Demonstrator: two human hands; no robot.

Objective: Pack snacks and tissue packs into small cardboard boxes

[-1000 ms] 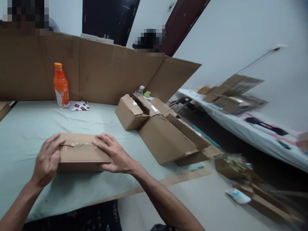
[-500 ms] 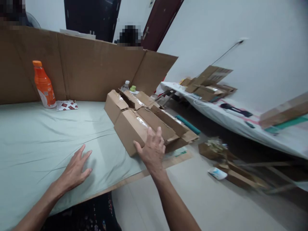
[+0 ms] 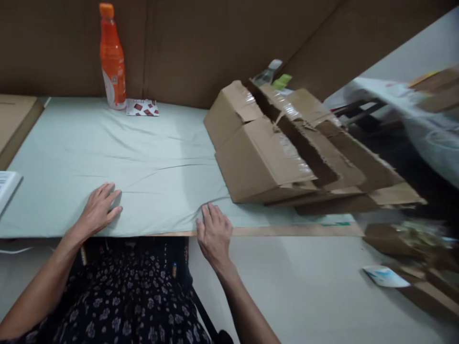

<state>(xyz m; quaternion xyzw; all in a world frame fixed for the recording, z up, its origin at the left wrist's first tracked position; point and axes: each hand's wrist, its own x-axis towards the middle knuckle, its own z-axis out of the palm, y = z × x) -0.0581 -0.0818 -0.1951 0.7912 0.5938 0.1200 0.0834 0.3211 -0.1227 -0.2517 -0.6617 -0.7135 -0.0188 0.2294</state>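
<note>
My left hand (image 3: 99,209) rests on the pale green cloth (image 3: 161,143) near the table's front edge, its fingers stretched out and thumb apart, holding nothing. Over at the front edge, my right hand (image 3: 215,232) lies on the cloth with its fingers extended and slightly bent, also without anything in it. A fold of cloth rises at its fingertips. Just beyond it stands a group of open cardboard boxes (image 3: 247,160), apart from the hand. An orange bottle (image 3: 114,67) stands upright at the back, beside a flat white packet with dark red shapes (image 3: 142,108).
A tall cardboard panel (image 3: 201,48) lines the back of the table. Behind the boxes are a clear bottle (image 3: 266,75) and a green-capped item (image 3: 282,81). A brown box (image 3: 17,117) and a white object (image 3: 7,186) sit at left. Cartons (image 3: 426,286) lie on the floor at right.
My view has tipped down and turned left. My right hand has come off the cardboard box onto the table's front edge. My left hand has settled flatter on the cloth.
</note>
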